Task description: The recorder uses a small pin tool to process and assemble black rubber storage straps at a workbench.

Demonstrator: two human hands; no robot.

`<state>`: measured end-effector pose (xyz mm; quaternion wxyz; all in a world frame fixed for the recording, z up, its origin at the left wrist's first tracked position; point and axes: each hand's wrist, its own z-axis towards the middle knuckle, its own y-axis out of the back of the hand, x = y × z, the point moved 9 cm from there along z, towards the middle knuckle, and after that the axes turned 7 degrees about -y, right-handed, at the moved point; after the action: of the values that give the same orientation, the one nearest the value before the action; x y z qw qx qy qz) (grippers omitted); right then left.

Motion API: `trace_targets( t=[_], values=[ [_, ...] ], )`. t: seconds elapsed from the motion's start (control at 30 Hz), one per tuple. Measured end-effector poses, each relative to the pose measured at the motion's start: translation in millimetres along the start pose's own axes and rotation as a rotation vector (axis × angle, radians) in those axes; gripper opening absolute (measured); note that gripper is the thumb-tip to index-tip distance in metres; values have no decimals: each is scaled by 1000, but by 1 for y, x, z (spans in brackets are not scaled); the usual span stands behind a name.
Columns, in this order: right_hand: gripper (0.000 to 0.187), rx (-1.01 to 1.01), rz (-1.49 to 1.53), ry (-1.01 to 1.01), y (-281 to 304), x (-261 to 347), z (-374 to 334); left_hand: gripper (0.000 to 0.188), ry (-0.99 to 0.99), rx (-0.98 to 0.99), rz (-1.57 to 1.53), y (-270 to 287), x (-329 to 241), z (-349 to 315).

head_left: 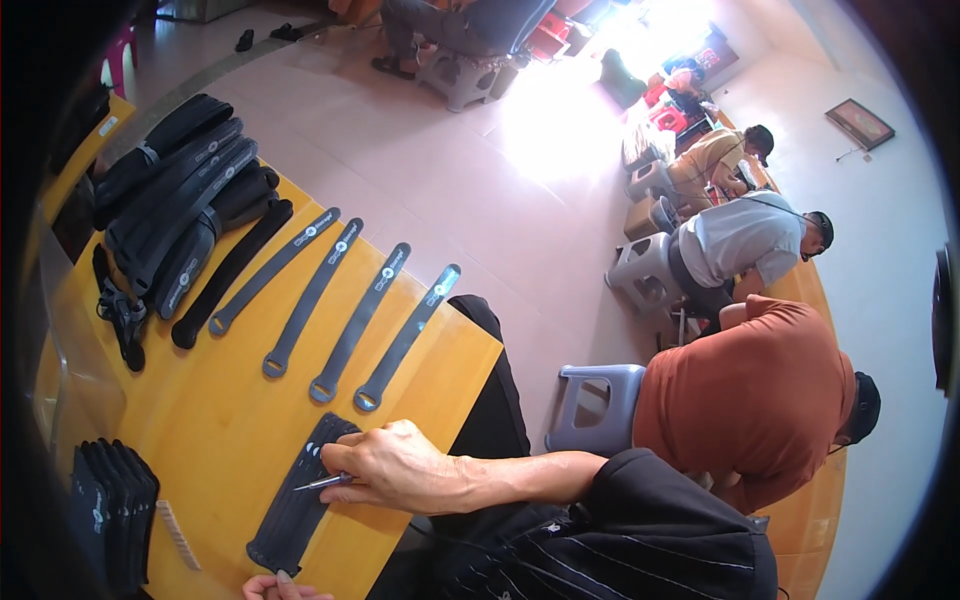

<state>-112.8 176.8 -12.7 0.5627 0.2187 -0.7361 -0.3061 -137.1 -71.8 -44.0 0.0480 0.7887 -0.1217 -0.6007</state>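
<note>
My right hand (405,465) is closed around a slim, pointed metal tool (318,483), its tip angled left over a stack of black straps (290,510). That stack lies aslant near the table's front edge, and my right fingers cover part of its upper end. At the picture's lower edge, my left hand (282,588) pinches the stack's near end between thumb and finger; most of this hand is cut off. Beyond the stack, several dark grey straps with slotted ends (410,340) lie spread out side by side.
Bundled black straps (180,200) are heaped at the table's far left. Folded black pieces (115,510) stand at the near left beside a small ridged beige strip (178,535). A person in a rust-coloured shirt (740,390) sits at right, near a grey stool (595,405); other people sit beyond.
</note>
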Motion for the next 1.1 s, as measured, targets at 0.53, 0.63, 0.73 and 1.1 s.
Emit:
trace_targets(
  t=[0.53, 0.63, 0.73, 1.1],
  values=[
    [33, 104, -99, 61, -33, 24, 5, 14, -15, 78, -50, -17, 7, 2],
    [36, 115, -59, 57, -32, 18, 13, 14, 40, 33, -147, -9, 14, 9],
    [37, 98, -26, 88, -31, 16, 12, 16, 97, 33, -164, -9, 14, 9],
    [23, -348, -259, 89, 80, -51, -3, 16, 16, 143, -147, -17, -4, -2]
  ],
)
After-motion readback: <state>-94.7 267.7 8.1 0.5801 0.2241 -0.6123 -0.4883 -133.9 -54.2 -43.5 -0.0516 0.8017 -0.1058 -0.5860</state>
